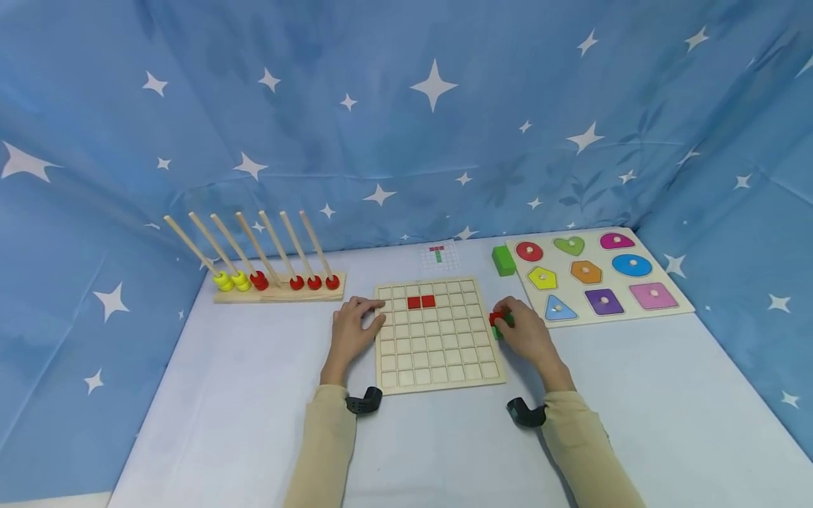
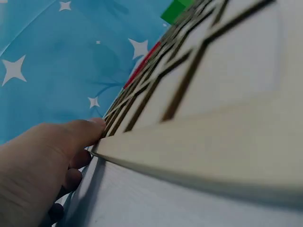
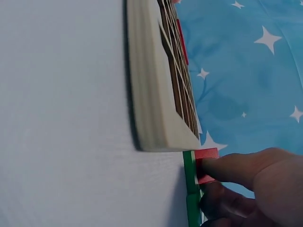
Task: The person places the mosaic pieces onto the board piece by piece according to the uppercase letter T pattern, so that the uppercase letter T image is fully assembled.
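A wooden grid board [image 1: 441, 386] lies flat on the table with two red square tiles [image 1: 421, 302] side by side in its upper rows. My left hand [image 1: 351, 330] rests at the board's left edge, thumb and index finger apart. In the left wrist view the thumb [image 2: 75, 135] touches the edge, the other fingers lower down. Beside the board's right edge my right hand [image 1: 526, 335] pinches a small red square tile [image 3: 207, 153] between thumb and fingers. Green tiles [image 3: 190, 175] lie right by it, partly hidden by the fingers.
A pattern card [image 1: 438, 257] lies behind the board, with a green block [image 1: 504, 261] to its right. The shape puzzle [image 1: 619, 310] is at the back right. A bead stand [image 1: 279, 293] with upright pegs stands at the back left, near the starry cloth [image 1: 381, 141].
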The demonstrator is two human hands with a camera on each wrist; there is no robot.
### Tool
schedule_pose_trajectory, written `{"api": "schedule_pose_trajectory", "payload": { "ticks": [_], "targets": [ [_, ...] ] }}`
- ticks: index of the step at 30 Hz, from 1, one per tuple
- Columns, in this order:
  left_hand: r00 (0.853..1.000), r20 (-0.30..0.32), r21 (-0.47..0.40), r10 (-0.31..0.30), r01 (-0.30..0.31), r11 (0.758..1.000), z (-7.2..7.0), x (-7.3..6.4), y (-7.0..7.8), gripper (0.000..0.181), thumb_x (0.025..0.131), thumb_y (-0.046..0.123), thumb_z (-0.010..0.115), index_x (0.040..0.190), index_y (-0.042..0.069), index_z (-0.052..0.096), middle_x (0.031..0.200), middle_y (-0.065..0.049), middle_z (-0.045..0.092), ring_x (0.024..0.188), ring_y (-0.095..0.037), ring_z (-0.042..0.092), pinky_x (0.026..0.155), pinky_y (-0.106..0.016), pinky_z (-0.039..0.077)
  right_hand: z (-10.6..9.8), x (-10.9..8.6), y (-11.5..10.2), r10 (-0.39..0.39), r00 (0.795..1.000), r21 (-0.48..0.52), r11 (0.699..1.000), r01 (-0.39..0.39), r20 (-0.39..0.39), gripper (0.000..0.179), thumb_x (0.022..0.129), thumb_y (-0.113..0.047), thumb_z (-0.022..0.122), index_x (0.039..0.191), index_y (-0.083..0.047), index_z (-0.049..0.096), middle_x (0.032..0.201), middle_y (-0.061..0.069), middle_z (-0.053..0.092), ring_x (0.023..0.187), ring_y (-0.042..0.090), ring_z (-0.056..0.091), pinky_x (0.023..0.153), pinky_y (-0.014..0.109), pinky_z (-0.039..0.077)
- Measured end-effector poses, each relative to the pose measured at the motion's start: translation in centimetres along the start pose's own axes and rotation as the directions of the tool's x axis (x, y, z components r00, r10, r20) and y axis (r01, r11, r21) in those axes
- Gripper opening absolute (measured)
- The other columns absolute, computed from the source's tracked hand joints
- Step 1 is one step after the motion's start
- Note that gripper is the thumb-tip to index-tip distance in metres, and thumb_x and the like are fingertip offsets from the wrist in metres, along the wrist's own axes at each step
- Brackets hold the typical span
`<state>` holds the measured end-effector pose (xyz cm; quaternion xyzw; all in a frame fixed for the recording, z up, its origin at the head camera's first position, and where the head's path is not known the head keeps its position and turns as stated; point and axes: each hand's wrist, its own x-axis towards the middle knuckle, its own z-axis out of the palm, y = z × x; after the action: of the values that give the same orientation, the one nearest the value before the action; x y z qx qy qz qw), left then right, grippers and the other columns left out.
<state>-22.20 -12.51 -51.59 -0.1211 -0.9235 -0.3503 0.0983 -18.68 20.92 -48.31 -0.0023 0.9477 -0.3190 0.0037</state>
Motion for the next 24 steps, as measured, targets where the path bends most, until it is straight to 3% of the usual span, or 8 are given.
{"api": "schedule_pose_trajectory", "payload": {
  "ticks": [6,13,17,24],
  "targets": [
    [0.998,-0.057,-0.004,0.028,-0.028,1.0,0.1,-0.5,-0.4,0.027,0.086,0.029,0.068,0.112,0.021,0.069,0.107,-0.005,0.062,0.091,-0.023,0.053,0.075,-0.038,0.03,-0.1,0.2,0.5,-0.017,1.0,0.107,0.994,0.019,-0.016,0.017,0.092,-0.014,0.058,0.107,-0.007,0.058,0.097,0.012,0.063,0.076,0.022,0.054,0.06,0.026,0.046],
    [0.994,-0.093,-0.026,0.053,-0.056,0.998,0.4,-0.5,-0.6,0.025,0.086,0.028,0.069,0.109,0.021,0.07,0.105,-0.004,0.062,0.09,-0.022,0.054,0.075,-0.037,0.029,-0.5,0.6,0.5,-0.019,1.0,0.188,0.982,0.021,-0.016,0.019,0.093,-0.015,0.056,0.11,-0.006,0.058,0.103,0.013,0.061,0.093,0.027,0.056,0.073,0.031,0.047],
    [0.994,-0.093,-0.028,0.062,-0.065,0.998,0.6,-0.4,-0.5,0.024,0.086,0.028,0.069,0.108,0.021,0.071,0.104,-0.003,0.061,0.088,-0.021,0.053,0.075,-0.036,0.029,-0.4,1.0,0.1,-0.027,1.0,0.215,0.976,0.029,-0.009,0.019,0.093,-0.015,0.056,0.11,-0.006,0.058,0.105,0.014,0.061,0.095,0.027,0.057,0.075,0.033,0.047],
    [0.998,-0.064,-0.026,0.021,-0.022,0.999,0.4,-0.5,-0.3,0.023,0.087,0.028,0.068,0.108,0.021,0.071,0.104,-0.003,0.061,0.088,-0.021,0.052,0.076,-0.035,0.029,0.6,2.0,-1.1,-0.095,0.995,0.214,0.972,0.098,-0.022,0.017,0.092,-0.014,0.057,0.107,-0.006,0.06,0.101,0.013,0.063,0.091,0.027,0.06,0.074,0.034,0.048]
  ]
}}
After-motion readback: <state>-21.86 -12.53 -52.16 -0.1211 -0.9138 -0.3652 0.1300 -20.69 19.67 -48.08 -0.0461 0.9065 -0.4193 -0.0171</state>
